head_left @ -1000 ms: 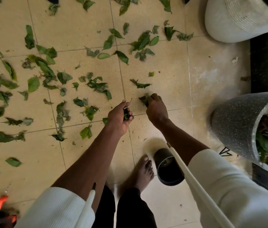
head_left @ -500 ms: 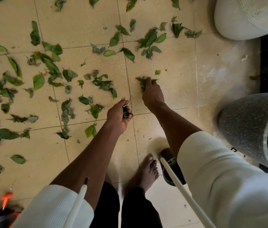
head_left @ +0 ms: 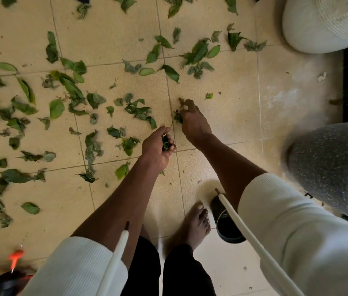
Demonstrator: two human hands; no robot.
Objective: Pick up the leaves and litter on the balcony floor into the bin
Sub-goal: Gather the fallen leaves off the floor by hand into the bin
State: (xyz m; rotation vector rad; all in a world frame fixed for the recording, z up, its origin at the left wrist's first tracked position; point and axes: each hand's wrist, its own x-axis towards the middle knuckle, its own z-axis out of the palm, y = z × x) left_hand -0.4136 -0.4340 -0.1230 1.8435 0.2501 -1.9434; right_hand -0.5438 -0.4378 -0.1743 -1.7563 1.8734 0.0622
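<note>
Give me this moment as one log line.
left hand: holds leaves | right hand: gripping leaves on floor | bin: by foot

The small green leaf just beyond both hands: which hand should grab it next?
Probably the right hand: it is nearest the small green leaf and already gathering scraps; the left hand sits farther back, clutching leaves.

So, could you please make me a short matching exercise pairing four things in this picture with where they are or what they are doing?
Things:
1. left hand
2. right hand
3. black bin
4. speckled grey planter

States or places:
A. stands on the floor beside the bare foot
B. cupped around a small bunch of gathered leaves
C. at the right edge, with plants inside
D. down at the floor, pinching leaves

Pairs: 1-B, 2-D, 3-A, 4-C
</note>
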